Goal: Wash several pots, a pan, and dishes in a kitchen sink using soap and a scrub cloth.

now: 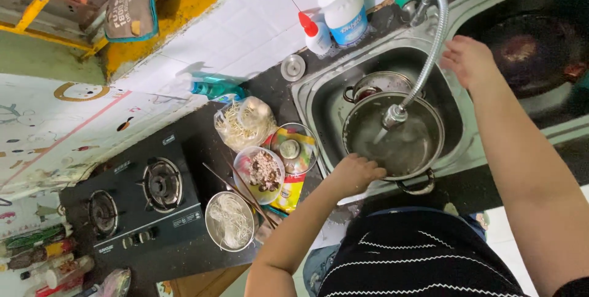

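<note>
**Pot held under the running tap**

A steel pot [402,143] is seen in the sink [319,97], right of the frame's centre, beneath the nozzle of a flexible tap hose [429,51] from which water appears to run. The pot's near rim is gripped by the left hand [354,173], the fingers closed over the edge. The right hand [469,59] is raised in the upper right of the frame against the hose near the sink's divider; its grip cannot be told for certain, as the fingers are partly hidden behind the hose. A smaller lidded pot [375,84] is set just behind the large one in the same basin.

The step in hand is judged to be the filling or rinsing of the pot. For the next move, a firm hold on the rim would be called for, since a water-laden pot is heavy and wet.

On the dark surface left of the sink, a bowl of noodles [230,220], a bowl of chopped food [261,173] and chopsticks [242,189] are laid beside a gas stove [138,202]. Bottles [343,8] are stood at the upper centre.
</note>
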